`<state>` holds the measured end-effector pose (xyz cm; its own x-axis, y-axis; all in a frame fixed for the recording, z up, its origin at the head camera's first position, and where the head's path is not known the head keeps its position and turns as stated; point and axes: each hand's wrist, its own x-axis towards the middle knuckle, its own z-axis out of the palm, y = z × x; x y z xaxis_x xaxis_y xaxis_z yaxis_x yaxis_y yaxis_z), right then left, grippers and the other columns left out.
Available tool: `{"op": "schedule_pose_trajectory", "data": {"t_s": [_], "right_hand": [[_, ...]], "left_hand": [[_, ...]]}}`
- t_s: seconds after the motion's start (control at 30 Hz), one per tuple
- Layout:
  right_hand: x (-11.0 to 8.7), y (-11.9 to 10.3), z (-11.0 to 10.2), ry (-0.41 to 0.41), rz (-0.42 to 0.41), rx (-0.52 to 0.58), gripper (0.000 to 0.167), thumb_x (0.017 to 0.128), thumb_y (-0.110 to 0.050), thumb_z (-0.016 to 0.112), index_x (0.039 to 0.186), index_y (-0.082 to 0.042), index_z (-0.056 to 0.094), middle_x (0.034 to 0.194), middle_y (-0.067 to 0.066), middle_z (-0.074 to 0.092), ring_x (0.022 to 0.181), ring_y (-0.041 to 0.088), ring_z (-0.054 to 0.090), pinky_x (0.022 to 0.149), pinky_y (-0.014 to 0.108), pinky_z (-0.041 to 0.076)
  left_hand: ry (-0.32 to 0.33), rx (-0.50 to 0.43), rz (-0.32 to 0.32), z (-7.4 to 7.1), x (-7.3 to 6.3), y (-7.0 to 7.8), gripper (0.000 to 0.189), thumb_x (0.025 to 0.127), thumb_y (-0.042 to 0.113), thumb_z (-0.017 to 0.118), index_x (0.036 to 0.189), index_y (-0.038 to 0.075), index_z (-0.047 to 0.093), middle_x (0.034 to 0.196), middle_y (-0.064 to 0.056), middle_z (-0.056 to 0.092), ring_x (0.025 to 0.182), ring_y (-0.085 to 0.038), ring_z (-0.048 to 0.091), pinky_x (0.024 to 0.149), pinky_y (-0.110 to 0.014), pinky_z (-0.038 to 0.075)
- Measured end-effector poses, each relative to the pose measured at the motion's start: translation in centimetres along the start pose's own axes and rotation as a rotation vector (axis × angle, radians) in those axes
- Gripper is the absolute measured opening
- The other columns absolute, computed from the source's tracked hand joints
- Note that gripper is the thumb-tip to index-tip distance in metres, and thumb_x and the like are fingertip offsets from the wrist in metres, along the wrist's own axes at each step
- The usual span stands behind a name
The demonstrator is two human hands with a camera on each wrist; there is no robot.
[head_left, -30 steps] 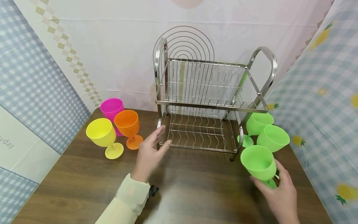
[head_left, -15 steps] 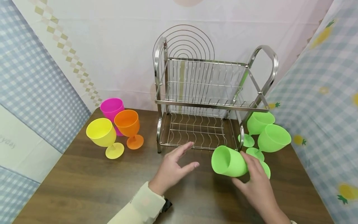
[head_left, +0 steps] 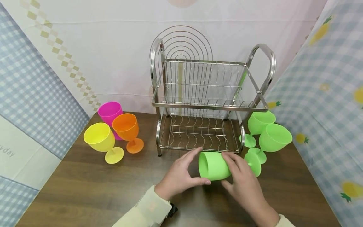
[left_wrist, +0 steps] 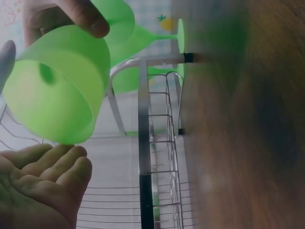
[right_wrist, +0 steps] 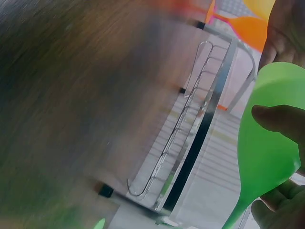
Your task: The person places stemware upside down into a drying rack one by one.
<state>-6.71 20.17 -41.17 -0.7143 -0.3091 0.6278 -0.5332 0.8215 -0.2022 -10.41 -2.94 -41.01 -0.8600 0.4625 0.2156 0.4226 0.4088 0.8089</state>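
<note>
A green plastic goblet lies tilted on its side in the air, its mouth facing left and its foot out to the right. My right hand grips its bowl from the right, with the thumb across the wall in the right wrist view. At the mouth, my left hand is spread with thumb and fingers apart. In the left wrist view its fingertips come right up to the rim. Two more green goblets stand at the right, beside the rack.
A two-tier metal dish rack stands behind the hands against the cloth backdrop. At the left of the wooden table stand a yellow goblet, an orange goblet and a magenta goblet. Patterned cloth borders the right side.
My right hand has lifted the front green goblet from the right group, tipped it sideways and brought it left before the rack. My left hand has moved right to its mouth.
</note>
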Motion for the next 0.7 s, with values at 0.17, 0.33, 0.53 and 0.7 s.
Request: {"op": "schedule_pose_trajectory", "data": {"t_s": [0.17,0.33,0.53,0.7], "right_hand": [[0.1,-0.4,0.3,-0.007,-0.009,-0.001,0.106,0.040,0.006,0.097,0.138,0.000,0.055,0.131,0.019,0.058,0.115,0.040,0.057,0.095,0.053,0.051],[-0.1,-0.2,0.0,-0.043,-0.003,-0.009,0.103,0.046,0.001,0.097,0.140,-0.001,0.054,0.133,0.017,0.057,0.119,0.037,0.056,0.100,0.051,0.048],[-0.2,0.0,-0.2,0.076,-0.008,0.068,0.075,0.071,-0.021,0.090,0.136,0.001,0.058,0.132,0.019,0.059,0.118,0.037,0.057,0.116,0.024,0.032],[-0.6,-0.5,-0.3,0.227,0.225,0.304,0.045,0.089,-0.033,0.078,0.117,0.000,0.069,0.119,0.013,0.066,0.114,0.017,0.060,0.107,0.015,0.039]], "left_hand": [[0.017,-0.075,0.036,0.2,-0.1,-0.2,0.091,0.075,0.041,0.089,0.151,0.018,0.045,0.150,0.001,0.050,0.135,-0.016,0.048,0.108,-0.037,0.045],[0.044,-0.148,0.083,0.4,0.1,-0.6,0.083,0.075,0.034,0.090,0.145,0.016,0.051,0.143,0.000,0.056,0.130,-0.015,0.053,0.103,-0.030,0.048],[0.103,-0.280,0.090,0.7,0.0,-1.4,0.077,0.075,0.026,0.091,0.141,0.017,0.053,0.139,-0.002,0.059,0.127,-0.018,0.057,0.103,-0.035,0.049],[0.198,-0.418,0.044,0.6,0.0,-1.8,0.076,0.075,0.015,0.090,0.140,0.007,0.053,0.141,-0.006,0.057,0.129,-0.021,0.056,0.105,-0.032,0.047]]}}
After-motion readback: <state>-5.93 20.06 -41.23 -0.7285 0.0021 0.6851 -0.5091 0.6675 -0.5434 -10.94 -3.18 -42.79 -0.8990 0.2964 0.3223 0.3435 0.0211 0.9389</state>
